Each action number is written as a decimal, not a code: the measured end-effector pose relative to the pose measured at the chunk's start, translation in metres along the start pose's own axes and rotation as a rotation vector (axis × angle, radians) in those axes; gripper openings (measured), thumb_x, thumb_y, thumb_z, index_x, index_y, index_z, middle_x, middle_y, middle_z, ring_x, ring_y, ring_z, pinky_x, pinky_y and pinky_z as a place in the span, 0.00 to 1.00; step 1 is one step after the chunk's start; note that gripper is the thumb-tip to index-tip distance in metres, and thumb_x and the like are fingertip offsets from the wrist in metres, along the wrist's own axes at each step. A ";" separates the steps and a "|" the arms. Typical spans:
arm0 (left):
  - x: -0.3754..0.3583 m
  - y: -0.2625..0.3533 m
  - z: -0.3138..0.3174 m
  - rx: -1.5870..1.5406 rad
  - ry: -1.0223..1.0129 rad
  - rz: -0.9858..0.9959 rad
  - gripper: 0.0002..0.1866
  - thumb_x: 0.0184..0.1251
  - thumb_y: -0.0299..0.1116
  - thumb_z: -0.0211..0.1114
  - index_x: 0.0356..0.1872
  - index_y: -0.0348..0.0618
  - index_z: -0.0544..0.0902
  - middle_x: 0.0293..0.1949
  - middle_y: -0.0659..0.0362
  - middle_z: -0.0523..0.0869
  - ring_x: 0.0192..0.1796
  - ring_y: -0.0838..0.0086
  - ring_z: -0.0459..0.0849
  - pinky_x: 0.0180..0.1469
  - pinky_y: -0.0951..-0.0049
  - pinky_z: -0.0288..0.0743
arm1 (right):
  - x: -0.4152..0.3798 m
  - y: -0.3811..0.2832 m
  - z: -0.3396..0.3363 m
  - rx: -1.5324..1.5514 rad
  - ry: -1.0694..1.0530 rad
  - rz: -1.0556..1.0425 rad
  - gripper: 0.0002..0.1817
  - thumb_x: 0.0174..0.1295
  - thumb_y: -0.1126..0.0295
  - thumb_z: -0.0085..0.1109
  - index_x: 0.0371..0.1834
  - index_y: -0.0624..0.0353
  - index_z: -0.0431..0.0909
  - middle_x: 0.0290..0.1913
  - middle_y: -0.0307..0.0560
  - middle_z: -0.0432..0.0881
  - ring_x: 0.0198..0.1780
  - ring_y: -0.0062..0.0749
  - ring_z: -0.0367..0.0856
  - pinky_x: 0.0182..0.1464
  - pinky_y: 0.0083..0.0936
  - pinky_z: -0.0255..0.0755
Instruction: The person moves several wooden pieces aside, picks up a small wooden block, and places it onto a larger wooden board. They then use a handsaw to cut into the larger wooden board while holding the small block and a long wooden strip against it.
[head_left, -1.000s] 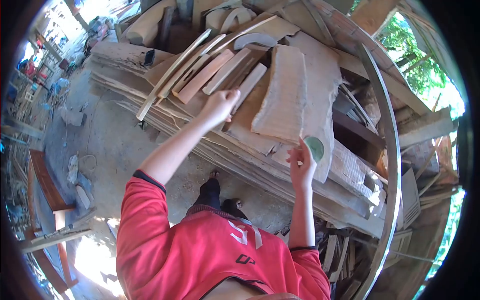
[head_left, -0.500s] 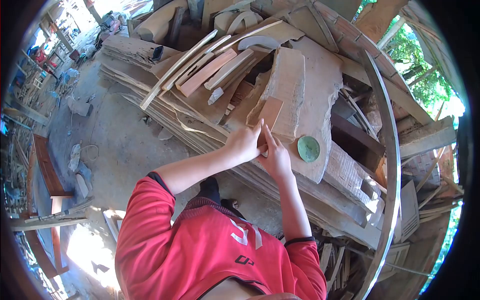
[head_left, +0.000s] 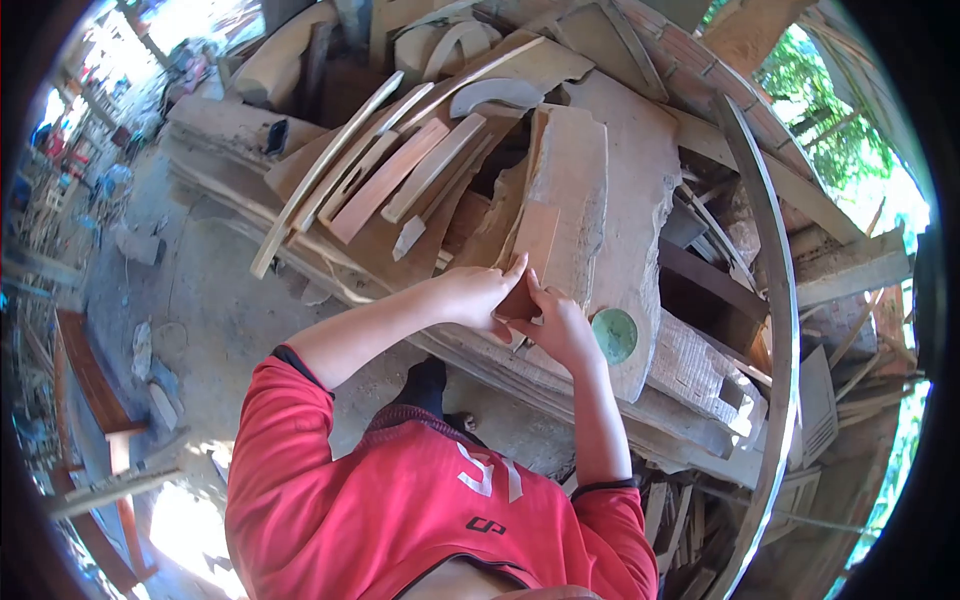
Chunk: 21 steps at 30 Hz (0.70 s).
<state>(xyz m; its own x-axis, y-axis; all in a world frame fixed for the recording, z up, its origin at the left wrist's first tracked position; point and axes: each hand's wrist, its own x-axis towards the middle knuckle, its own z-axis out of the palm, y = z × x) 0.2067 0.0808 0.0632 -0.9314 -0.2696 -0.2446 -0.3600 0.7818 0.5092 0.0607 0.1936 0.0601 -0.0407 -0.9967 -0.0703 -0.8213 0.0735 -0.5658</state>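
A small flat wooden board (head_left: 538, 232) lies over the edge of a thick rough plank (head_left: 578, 180), its near end between my two hands. My left hand (head_left: 474, 297) grips its left side, index finger stretched along it and thumb below. My right hand (head_left: 563, 328) closes on the right side, with the fingertips of both hands almost meeting. The part between my hands looks darker brown, and my fingers partly hide it. Just right of my right hand sits a round green dish (head_left: 614, 336) on a broad slab (head_left: 640, 150).
Several wooden strips, one a pinkish board (head_left: 390, 180), lie on the stacked slabs to the left. A curved pale wood piece (head_left: 495, 96) rests behind them. A long bent beam (head_left: 775, 260) arcs along the right. Concrete floor (head_left: 230, 290) stretches to the left.
My hands have shifted slightly toward me and spread a little apart around the board's near end, where a darker part now shows. The whole view has also shifted slightly.
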 end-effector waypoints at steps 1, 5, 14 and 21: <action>0.010 -0.010 -0.005 0.052 -0.008 0.043 0.56 0.50 0.51 0.69 0.65 0.23 0.41 0.39 0.36 0.79 0.40 0.51 0.81 0.42 0.63 0.75 | 0.011 0.003 -0.005 0.003 0.012 0.023 0.40 0.45 0.67 0.68 0.64 0.63 0.61 0.36 0.59 0.78 0.39 0.49 0.79 0.41 0.35 0.72; 0.056 -0.042 -0.036 0.034 -0.035 0.052 0.55 0.50 0.48 0.69 0.66 0.24 0.41 0.40 0.38 0.79 0.41 0.53 0.81 0.43 0.64 0.75 | 0.062 0.031 -0.017 -0.037 -0.001 0.036 0.41 0.43 0.70 0.67 0.64 0.64 0.60 0.35 0.58 0.78 0.35 0.48 0.78 0.39 0.34 0.71; 0.202 -0.144 -0.085 -0.876 -0.097 -0.180 0.31 0.72 0.54 0.38 0.51 0.31 0.72 0.40 0.50 0.83 0.39 0.66 0.83 0.51 0.72 0.72 | 0.209 0.108 -0.056 0.072 0.065 0.062 0.31 0.44 0.68 0.68 0.56 0.59 0.71 0.37 0.59 0.81 0.40 0.49 0.81 0.42 0.35 0.72; 0.247 -0.175 -0.121 -0.181 0.175 0.141 0.34 0.61 0.36 0.64 0.61 0.29 0.56 0.44 0.49 0.82 0.42 0.69 0.79 0.51 0.70 0.71 | 0.268 0.122 -0.079 -0.006 0.098 0.081 0.27 0.45 0.70 0.68 0.51 0.62 0.74 0.38 0.55 0.82 0.41 0.42 0.81 0.44 0.31 0.72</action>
<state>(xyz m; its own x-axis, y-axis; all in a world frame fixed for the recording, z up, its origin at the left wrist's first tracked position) 0.0333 -0.1910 0.0132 -0.9625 -0.2703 -0.0230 -0.2153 0.7097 0.6708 -0.0952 -0.0673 0.0373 -0.1622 -0.9862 -0.0342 -0.8163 0.1536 -0.5569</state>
